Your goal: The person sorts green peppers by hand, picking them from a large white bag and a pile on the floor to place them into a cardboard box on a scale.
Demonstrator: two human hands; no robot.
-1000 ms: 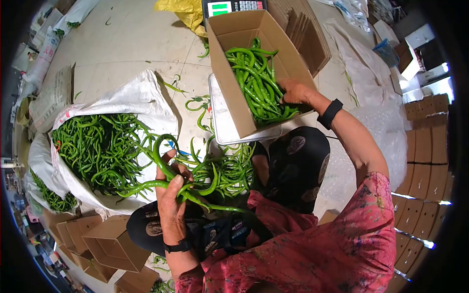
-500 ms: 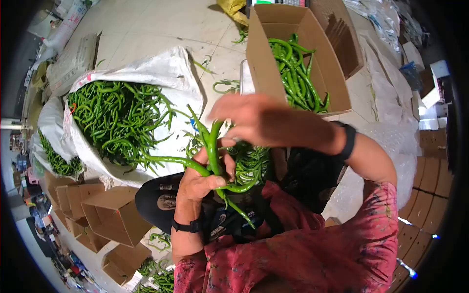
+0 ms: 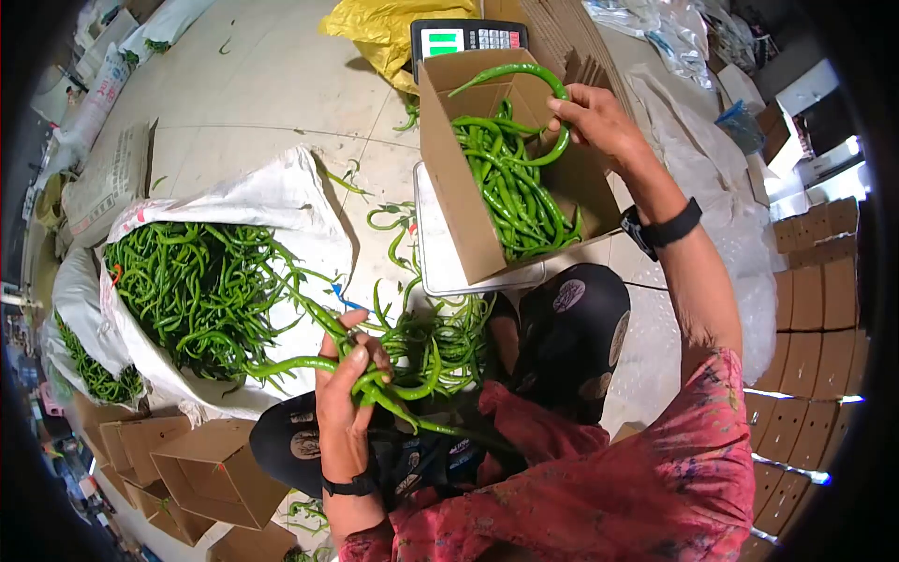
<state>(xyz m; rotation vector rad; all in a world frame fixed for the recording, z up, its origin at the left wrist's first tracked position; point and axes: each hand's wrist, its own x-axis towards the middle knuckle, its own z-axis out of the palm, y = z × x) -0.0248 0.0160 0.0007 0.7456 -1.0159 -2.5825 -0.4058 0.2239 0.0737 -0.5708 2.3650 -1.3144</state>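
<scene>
Two hands, two jobs. My right hand [image 3: 599, 122] is up over the cardboard box [image 3: 454, 187]. Its fingers are pinched tight on one long pepper [image 3: 510, 66]. That pepper is thin, smooth and shiny, and it bends round like a hook, so I hold it near one end and let the rest hang over the box.

My left hand [image 3: 345, 398] is low, near my lap. It is closed in a fist round a bunch of peppers [image 3: 286, 364]. They are long and bendy and stick out both ways, so I need a full squeeze to keep them together.

More green peppers [image 3: 510, 197] lie in the box, mostly pointing the same way, which I think helps them fit. The box is stiff and brown and stands on a flat scale tray [image 3: 433, 245], with the scale display [image 3: 468, 37] just behind it.

Beside my left hand is a white woven sack [image 3: 281, 201], its top folded open so the sack peppers [image 3: 187, 290] are easy to reach. A loose pile [image 3: 449, 332] lies in front of my knees. Empty boxes [image 3: 211, 468] sit low on my left.
</scene>
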